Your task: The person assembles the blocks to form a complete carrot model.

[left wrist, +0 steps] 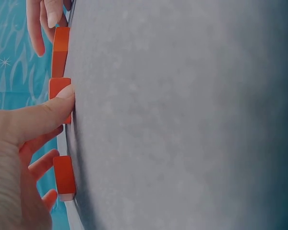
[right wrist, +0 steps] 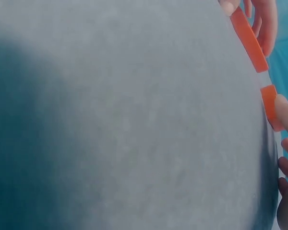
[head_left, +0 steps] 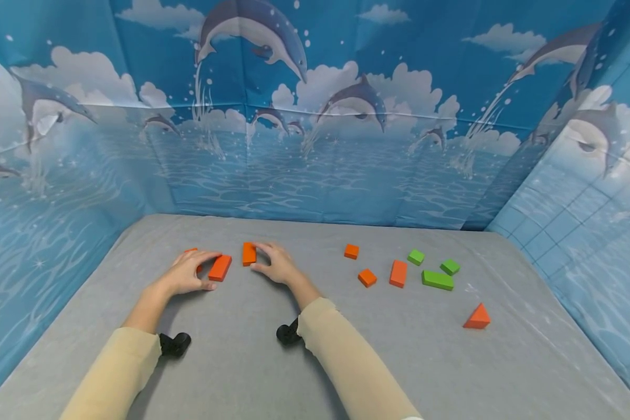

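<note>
On the left side of the table, my left hand pinches an orange rectangular block, index finger at its far end and thumb at its near end. The left wrist view shows the thumb lying across that block. A second orange block sits beside the left hand's other fingers, mostly hidden in the head view. My right hand grips another orange rectangular block by its right side, thumb near and index finger far. A narrow gap separates the two held blocks.
Two small orange blocks, a longer orange block and several green blocks lie right of centre. An orange triangular block stands farther right. A dolphin-print curtain hangs behind the grey table.
</note>
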`<state>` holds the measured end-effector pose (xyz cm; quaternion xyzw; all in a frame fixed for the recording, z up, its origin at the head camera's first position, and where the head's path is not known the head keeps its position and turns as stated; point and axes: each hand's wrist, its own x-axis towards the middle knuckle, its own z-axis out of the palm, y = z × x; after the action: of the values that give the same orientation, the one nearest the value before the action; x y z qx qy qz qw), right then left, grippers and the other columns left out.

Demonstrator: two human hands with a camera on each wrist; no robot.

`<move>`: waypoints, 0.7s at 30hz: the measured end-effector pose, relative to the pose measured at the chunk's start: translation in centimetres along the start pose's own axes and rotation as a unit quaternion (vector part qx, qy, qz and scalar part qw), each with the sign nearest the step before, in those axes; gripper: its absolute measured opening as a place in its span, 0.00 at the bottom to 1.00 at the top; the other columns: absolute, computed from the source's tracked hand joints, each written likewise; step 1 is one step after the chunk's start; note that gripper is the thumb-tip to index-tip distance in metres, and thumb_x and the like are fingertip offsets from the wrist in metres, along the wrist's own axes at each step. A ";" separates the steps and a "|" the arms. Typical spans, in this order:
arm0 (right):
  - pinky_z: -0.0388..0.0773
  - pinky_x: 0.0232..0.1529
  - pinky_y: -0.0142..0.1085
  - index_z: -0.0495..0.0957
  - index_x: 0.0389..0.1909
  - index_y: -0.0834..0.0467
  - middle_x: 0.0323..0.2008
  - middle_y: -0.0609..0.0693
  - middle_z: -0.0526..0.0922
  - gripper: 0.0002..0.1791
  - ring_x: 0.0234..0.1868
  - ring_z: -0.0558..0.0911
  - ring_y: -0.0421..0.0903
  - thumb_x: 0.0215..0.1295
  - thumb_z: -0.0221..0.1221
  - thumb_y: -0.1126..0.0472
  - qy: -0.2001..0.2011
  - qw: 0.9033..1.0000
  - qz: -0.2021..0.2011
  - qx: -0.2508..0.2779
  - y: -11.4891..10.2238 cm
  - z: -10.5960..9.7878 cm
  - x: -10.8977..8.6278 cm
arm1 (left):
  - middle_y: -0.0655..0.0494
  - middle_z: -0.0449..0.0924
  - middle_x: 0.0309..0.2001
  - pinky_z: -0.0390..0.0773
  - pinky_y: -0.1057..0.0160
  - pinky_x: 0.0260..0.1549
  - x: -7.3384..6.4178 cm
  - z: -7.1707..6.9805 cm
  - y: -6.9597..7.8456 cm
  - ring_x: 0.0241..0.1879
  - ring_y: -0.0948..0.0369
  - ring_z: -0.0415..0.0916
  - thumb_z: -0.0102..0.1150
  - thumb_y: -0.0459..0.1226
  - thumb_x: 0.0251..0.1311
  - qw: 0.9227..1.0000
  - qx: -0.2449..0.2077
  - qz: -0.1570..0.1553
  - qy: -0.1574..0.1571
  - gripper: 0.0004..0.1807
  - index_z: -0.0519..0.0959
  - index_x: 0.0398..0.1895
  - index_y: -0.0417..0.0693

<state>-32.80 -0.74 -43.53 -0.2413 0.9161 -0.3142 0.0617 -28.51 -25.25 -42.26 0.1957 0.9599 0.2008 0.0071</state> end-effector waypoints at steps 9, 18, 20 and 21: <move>0.48 0.65 0.51 0.61 0.66 0.42 0.67 0.50 0.59 0.28 0.68 0.55 0.54 0.65 0.52 0.47 -0.014 0.999 0.005 -0.039 0.1 0.5 0.0 | 0.35 0.64 0.61 0.46 0.36 0.57 -0.1 -0.1 0.2 0.61 0.38 0.56 0.69 0.43 0.44 1.000 -0.001 -0.008 -0.003 0.41 0.65 0.63 0.40; 0.50 0.64 0.50 0.73 0.57 0.47 0.64 0.49 0.63 0.22 0.66 0.58 0.50 0.61 0.58 0.50 0.001 0.999 -0.038 -0.003 0.9 0.3 -0.3 | 0.34 0.64 0.60 0.47 0.37 0.57 -0.1 -0.1 0.0 0.60 0.38 0.56 0.70 0.43 0.44 1.000 0.000 -0.006 -0.003 0.41 0.65 0.63 0.39; 0.51 0.64 0.49 0.74 0.55 0.48 0.64 0.49 0.64 0.21 0.66 0.59 0.50 0.60 0.59 0.50 0.000 0.999 -0.045 0.005 0.9 0.2 -0.4 | 0.34 0.64 0.60 0.47 0.37 0.57 -0.1 -0.1 -0.1 0.60 0.38 0.56 0.70 0.43 0.44 1.000 -0.002 -0.007 -0.004 0.41 0.65 0.63 0.39; 0.51 0.64 0.49 0.74 0.54 0.48 0.63 0.49 0.65 0.20 0.65 0.60 0.49 0.60 0.59 0.50 0.000 0.999 -0.049 0.007 0.9 0.2 -0.4 | 0.35 0.64 0.60 0.47 0.37 0.57 -0.1 -0.1 -0.1 0.61 0.38 0.56 0.70 0.43 0.44 1.000 -0.003 -0.007 -0.004 0.41 0.65 0.63 0.39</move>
<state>-32.75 0.02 -44.25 -0.2853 0.9011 -0.3232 0.0479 -28.45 -25.38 -42.25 0.1897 0.9606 0.2029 0.0126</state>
